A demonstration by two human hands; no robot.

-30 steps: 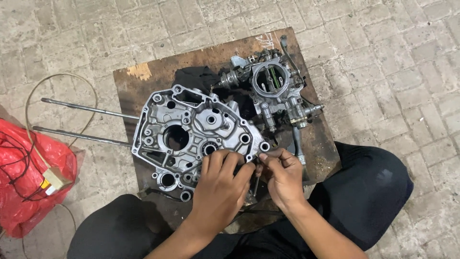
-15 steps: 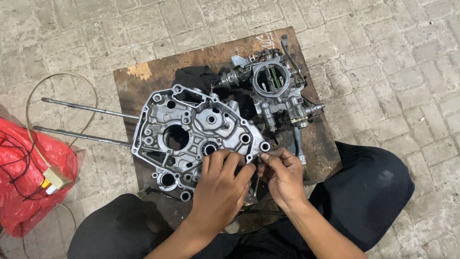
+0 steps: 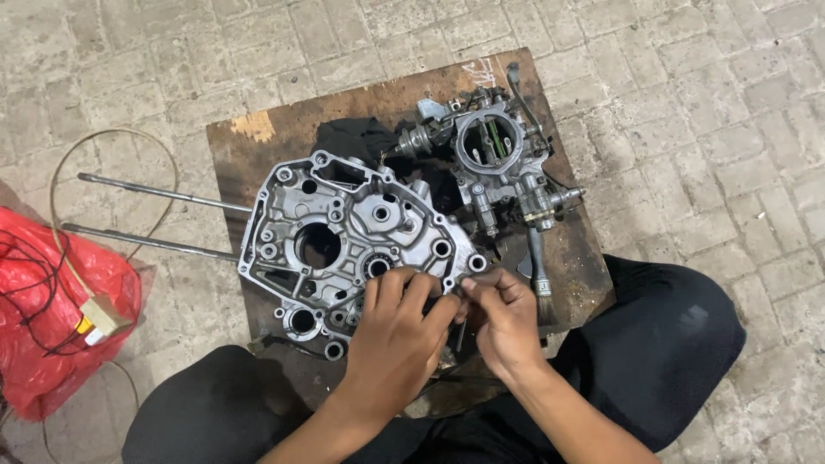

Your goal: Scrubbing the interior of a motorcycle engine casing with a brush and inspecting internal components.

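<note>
Brick paving, wooden board (image 3: 275,146), both hands (image 3: 447,331) at engine casing (image 3: 344,236) edge.

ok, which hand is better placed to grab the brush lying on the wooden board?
Right. The right hand sits at the near right corner of the silver cast-metal engine case, beside the dark-bristled brush. The left hand rests on the case, farther away.

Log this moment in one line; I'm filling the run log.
left hand: on engine case | right hand: pinching small part | board: carburetor
</note>
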